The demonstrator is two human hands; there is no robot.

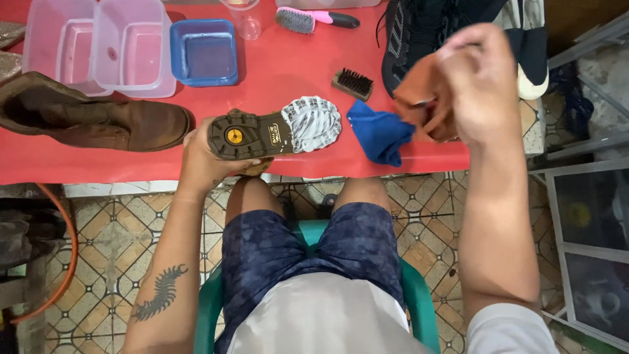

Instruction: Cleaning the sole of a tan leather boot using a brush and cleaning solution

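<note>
My left hand [203, 154] grips a brown boot by the heel, sole up [275, 130]; the front of the sole is covered in white foam. My right hand [475, 82] is raised above the table's right side, bunched around an orange cloth [416, 92]. A blue cloth [380, 134] lies on the red table [275, 65] between the boot and my right hand. The other brown boot [92, 118] lies on its side at the left.
Two clear pink tubs [98, 42] and a blue tub [204, 52] stand at the back left. A small dark brush [352, 83], a pink-handled brush [314, 19], a clear cup [244, 16] and black sneakers [419, 33] sit further back. I sit on a green chair [314, 229].
</note>
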